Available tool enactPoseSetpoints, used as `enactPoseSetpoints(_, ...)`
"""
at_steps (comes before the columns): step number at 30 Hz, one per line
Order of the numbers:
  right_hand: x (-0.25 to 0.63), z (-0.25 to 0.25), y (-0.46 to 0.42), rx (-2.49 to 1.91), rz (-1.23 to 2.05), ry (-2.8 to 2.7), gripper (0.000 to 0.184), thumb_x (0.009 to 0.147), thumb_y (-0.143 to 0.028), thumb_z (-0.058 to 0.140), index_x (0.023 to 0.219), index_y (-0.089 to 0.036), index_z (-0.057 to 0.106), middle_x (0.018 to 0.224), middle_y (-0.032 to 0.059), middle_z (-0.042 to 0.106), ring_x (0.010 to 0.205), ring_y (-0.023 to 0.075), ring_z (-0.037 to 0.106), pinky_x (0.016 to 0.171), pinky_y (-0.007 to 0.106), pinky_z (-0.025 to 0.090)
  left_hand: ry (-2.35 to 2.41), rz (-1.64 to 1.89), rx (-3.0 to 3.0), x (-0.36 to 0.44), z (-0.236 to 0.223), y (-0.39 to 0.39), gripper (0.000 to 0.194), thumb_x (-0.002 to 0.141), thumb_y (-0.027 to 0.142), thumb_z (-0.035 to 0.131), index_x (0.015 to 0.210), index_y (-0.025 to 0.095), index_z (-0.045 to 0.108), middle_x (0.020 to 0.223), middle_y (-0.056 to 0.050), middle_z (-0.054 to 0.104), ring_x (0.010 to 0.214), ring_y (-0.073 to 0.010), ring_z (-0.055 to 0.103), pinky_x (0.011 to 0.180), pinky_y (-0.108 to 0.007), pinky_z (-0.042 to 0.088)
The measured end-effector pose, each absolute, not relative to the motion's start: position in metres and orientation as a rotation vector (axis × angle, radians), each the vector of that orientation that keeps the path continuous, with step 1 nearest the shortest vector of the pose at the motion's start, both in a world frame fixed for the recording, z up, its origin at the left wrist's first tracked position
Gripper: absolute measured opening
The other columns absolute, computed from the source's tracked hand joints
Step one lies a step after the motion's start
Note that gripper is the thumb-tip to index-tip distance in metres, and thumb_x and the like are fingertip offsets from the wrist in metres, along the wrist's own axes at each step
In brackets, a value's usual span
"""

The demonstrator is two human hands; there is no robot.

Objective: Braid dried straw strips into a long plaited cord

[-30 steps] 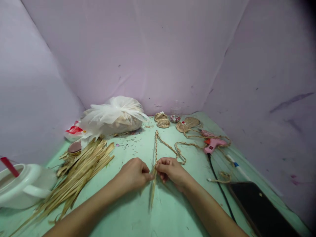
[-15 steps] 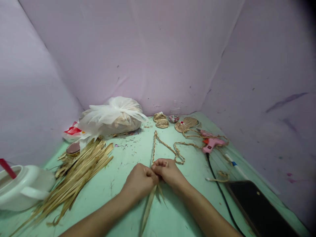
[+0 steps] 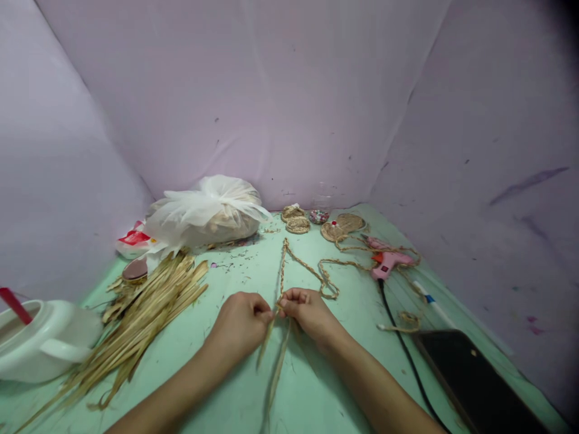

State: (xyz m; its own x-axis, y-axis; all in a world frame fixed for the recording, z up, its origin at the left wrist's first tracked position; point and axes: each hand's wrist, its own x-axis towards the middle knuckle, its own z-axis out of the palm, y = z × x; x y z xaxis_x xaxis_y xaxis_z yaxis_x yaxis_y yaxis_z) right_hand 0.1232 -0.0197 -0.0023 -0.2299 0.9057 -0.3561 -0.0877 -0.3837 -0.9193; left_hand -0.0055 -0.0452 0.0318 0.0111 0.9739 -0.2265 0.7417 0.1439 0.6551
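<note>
A thin braid of dried plant fibre runs from the middle of the green table toward me and ends at my fingers. My right hand pinches the braid's near end between thumb and forefinger. Just left of it, my left hand is closed in a pinch on one loose fibre strip, whose tail slants down below the fingers. Another loose strip hangs from the braid's end toward the table's near side. The rest of the braid bends back and trails right to the glue gun.
Dried strips lie in a bundle at left, beside a white pot. Behind are a white plastic bag, coiled braid pieces and beads. At right lie a pink glue gun, its black cord and a phone.
My left hand has moved a little left, away from my right hand, drawing a strip outward. The hanging strips have shifted. My right hand keeps its hold at the braid's end.
</note>
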Motion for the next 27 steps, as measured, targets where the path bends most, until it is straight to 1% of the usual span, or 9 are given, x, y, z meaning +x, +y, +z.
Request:
enactPoseSetpoints(1,0.124,-0.001,-0.020,-1.279,1.711,-1.055,0.005,0.059,-0.014,0.054,0.055,-0.013,0.052,0.047,-0.0005,0.054,0.041,0.0050,0.038,0.046,0.020,0.027,1.756,0.513,1.524,-0.007,0.032,-0.043,0.019,0.062,0.027,0.053,0.072,0.014,0.063,0.063,-0.002,0.060,0.047,-0.0098,0.047,0.045,-0.021,0.030)
enactPoseSetpoints(3,0.124,0.001,-0.020,-1.271,1.727,-1.044,0.006,0.059,-0.014,0.054,0.055,-0.013,0.052,0.047,-0.0003,0.054,0.041,0.0052,0.039,0.046,0.020,0.027,1.633,0.544,1.250,-0.007,0.031,-0.040,0.026,0.062,0.025,0.053,0.083,0.012,0.061,0.062,-0.002,0.059,0.040,-0.0089,0.045,0.040,-0.021,0.031)
enactPoseSetpoints(6,0.124,0.003,-0.021,-1.240,1.764,-1.034,0.007,0.060,-0.015,0.055,0.055,-0.014,0.051,0.044,-0.0013,0.052,0.040,0.0061,0.041,0.045,0.020,0.027,1.389,0.581,0.989,-0.001,0.024,-0.039,0.017,0.061,0.022,0.052,0.071,0.010,0.058,0.054,-0.001,0.054,0.035,-0.0080,0.044,0.034,-0.020,0.032)
enactPoseSetpoints(8,0.125,0.005,-0.021,-1.266,1.761,-1.051,0.008,0.061,-0.016,0.055,0.055,-0.014,0.051,0.042,-0.0028,0.049,0.037,0.0048,0.037,0.043,0.020,0.025,1.336,0.642,0.930,0.003,0.019,-0.039,0.012,0.059,0.022,0.054,0.063,0.011,0.055,0.051,-0.001,0.053,0.036,-0.0077,0.045,0.033,-0.019,0.033)
enactPoseSetpoints(10,0.128,0.005,-0.021,-1.293,1.748,-1.090,0.010,0.061,-0.017,0.057,0.053,-0.013,0.051,0.041,-0.0035,0.047,0.035,0.0032,0.031,0.040,0.020,0.021,1.346,0.667,0.905,0.003,0.016,-0.039,0.013,0.059,0.024,0.056,0.062,0.012,0.054,0.047,0.001,0.051,0.034,-0.0078,0.045,0.031,-0.018,0.031)
enactPoseSetpoints(14,0.133,0.001,-0.019,-1.263,1.752,-1.182,0.008,0.060,-0.020,0.057,0.055,-0.014,0.054,0.045,-0.0028,0.050,0.036,0.0033,0.029,0.038,0.020,0.019,1.366,0.689,0.920,0.002,0.014,-0.037,0.014,0.061,0.027,0.056,0.061,0.013,0.053,0.038,0.005,0.044,0.026,-0.0039,0.031,0.027,-0.016,0.018)
enactPoseSetpoints(16,0.135,0.000,-0.018,-1.254,1.751,-1.224,0.008,0.060,-0.021,0.055,0.058,-0.014,0.054,0.047,-0.0024,0.052,0.035,0.0036,0.029,0.037,0.020,0.020,1.366,0.706,0.913,0.003,0.014,-0.036,0.013,0.061,0.026,0.055,0.058,0.013,0.052,0.034,0.008,0.037,0.025,-0.0014,0.021,0.028,-0.016,0.011)
enactPoseSetpoints(18,0.136,-0.001,-0.017,-1.245,1.758,-1.252,0.009,0.060,-0.023,0.055,0.058,-0.014,0.053,0.048,-0.0022,0.052,0.035,0.0037,0.030,0.037,0.019,0.022,1.371,0.726,0.902,0.005,0.014,-0.035,0.014,0.061,0.025,0.055,0.056,0.012,0.052,0.033,0.009,0.032,0.026,-0.0002,0.016,0.030,-0.017,0.008)
enactPoseSetpoints(27,0.141,0.001,-0.017,-1.177,1.837,-1.274,0.020,0.060,-0.032,0.060,0.064,-0.013,0.052,0.052,-0.0017,0.054,0.039,0.0047,0.038,0.042,0.020,0.030,1.489,0.746,0.881,0.011,0.017,-0.035,0.016,0.062,0.022,0.055,0.050,0.012,0.052,0.030,0.007,0.032,0.029,-0.0017,0.016,0.034,-0.018,0.010)
